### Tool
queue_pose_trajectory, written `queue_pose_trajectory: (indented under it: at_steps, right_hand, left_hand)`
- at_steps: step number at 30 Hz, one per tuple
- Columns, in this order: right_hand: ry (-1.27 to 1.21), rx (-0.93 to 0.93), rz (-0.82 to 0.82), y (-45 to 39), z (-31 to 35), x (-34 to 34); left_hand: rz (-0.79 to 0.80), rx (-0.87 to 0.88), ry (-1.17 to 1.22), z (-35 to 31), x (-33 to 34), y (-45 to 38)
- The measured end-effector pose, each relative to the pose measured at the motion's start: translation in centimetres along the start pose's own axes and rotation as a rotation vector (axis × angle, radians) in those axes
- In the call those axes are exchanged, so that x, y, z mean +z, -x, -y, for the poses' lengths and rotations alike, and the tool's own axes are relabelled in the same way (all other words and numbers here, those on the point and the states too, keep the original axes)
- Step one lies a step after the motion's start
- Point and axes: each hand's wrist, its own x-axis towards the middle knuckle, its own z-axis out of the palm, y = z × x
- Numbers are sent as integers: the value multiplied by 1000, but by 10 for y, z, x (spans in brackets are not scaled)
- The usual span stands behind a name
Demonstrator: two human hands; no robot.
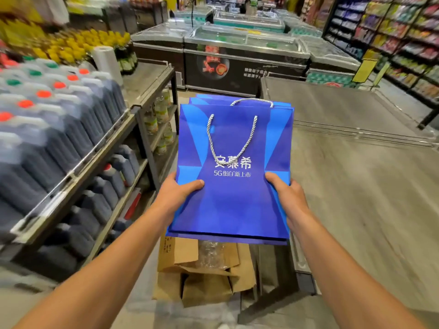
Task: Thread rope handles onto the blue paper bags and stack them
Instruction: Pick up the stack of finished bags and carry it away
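Both hands grip a flat stack of blue paper bags (pixel 234 205), held in the air over the aisle between a shelf rack and a grey display table (pixel 356 148). Left hand (pixel 177 193) clasps the stack's left edge, thumb on top; right hand (pixel 288 194) clasps the right edge, thumb on top. Top bag carries a silver-white rope handle (pixel 231 138) lying looped down across its face. A second rope handle (pixel 251 101) arcs past the stack's far edge. Brown cardboard boxes (pixel 204 274) sit on the floor below the stack.
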Motion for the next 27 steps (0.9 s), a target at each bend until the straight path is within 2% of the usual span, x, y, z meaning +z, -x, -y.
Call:
queue_pose_trajectory:
  at_steps: [12, 17, 22, 27]
  right_hand:
    - [26, 38, 149, -103, 9, 163]
    - [32, 55, 102, -139, 22, 227]
    - [13, 79, 42, -168, 35, 297]
    - [-23, 90, 21, -197, 50, 353]
  left_hand:
    - [-167, -13, -13, -28, -110, -118]
    - [-157, -22, -11, -52, -151, -181]
    - [-50, -35, -31, -77, -201, -253]
    - [-10, -26, -32, -106, -234, -315]
